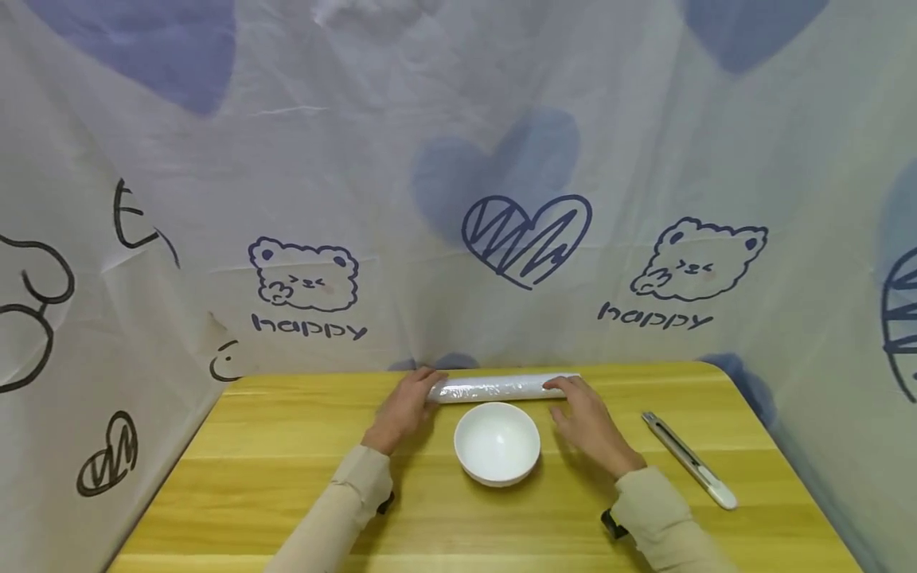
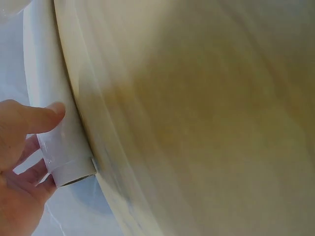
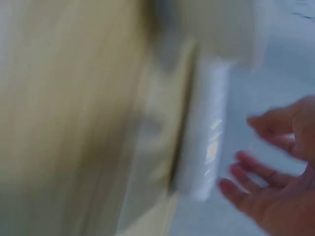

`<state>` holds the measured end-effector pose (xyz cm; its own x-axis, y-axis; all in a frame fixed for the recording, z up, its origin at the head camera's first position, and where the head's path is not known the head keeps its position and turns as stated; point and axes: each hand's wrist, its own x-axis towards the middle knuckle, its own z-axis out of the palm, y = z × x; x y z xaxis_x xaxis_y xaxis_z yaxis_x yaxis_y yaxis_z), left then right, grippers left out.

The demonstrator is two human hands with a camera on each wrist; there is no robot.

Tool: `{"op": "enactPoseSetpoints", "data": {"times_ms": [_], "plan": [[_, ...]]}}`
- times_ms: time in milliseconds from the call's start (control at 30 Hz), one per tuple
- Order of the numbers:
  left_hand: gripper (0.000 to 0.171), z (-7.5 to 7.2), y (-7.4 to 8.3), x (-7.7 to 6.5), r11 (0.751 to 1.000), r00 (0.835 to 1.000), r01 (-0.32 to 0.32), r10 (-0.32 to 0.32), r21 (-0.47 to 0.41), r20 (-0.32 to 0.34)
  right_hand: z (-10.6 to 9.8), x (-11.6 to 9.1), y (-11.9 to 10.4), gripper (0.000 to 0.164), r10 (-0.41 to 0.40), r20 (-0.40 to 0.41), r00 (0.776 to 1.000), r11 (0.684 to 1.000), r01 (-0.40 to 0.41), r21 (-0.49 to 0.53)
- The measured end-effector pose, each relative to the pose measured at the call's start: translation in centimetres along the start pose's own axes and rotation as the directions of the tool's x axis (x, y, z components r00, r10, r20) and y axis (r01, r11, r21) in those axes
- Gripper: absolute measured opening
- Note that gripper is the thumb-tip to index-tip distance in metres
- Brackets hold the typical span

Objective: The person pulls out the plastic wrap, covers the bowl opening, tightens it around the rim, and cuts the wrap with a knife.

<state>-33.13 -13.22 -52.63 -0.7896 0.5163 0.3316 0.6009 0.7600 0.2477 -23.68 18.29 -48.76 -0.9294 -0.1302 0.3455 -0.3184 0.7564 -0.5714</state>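
A roll of clear plastic wrap (image 1: 494,388) lies crosswise near the table's far edge, just behind a white bowl (image 1: 497,443). My left hand (image 1: 405,410) holds the roll's left end. The left wrist view shows its thumb (image 2: 51,115) over the top of the roll and its other fingers round the far side, close to the open core end. At the opposite end, my right hand (image 1: 589,422) has its fingers loosely spread. A gap shows between those fingers (image 3: 251,172) and the roll in the blurred right wrist view.
On the right side of the wooden table (image 1: 286,477) lies a utility knife (image 1: 689,460) with a white handle, angled toward the front right. A pale curtain (image 1: 401,183) with blue hearts and bear drawings hangs right behind the table's far edge.
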Motion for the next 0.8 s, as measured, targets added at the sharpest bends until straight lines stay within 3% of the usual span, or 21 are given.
{"op": "enactPoseSetpoints", "data": {"times_ms": [133,333,467,667,800], "plan": [[0.046,0.0,-0.1,-0.1,1.0,1.0,0.022,-0.022,-0.021,-0.006,0.4,1.9,3.1,0.038,-0.155,0.063,0.986,0.969,0.165,-0.185],[0.034,-0.3,-0.3,0.0,0.999,1.0,0.007,-0.008,-0.053,-0.013,0.8,3.5,6.2,0.04,-0.289,0.092,0.953,0.901,0.303,-0.309],[0.029,-0.6,-0.6,-0.1,0.998,0.999,-0.015,0.013,-0.061,-0.036,1.2,3.8,6.7,0.032,-0.349,0.11,0.931,0.862,0.365,-0.352],[0.021,-0.8,-1.2,-0.2,0.992,0.993,-0.092,0.084,-0.084,-0.086,1.1,3.9,6.6,0.015,-0.402,0.111,0.909,0.827,0.412,-0.381],[0.018,-1.2,-1.3,-0.2,0.99,0.993,-0.089,0.08,-0.106,-0.09,0.7,3.9,6.5,0.014,-0.453,0.094,0.887,0.813,0.454,-0.365]]}}
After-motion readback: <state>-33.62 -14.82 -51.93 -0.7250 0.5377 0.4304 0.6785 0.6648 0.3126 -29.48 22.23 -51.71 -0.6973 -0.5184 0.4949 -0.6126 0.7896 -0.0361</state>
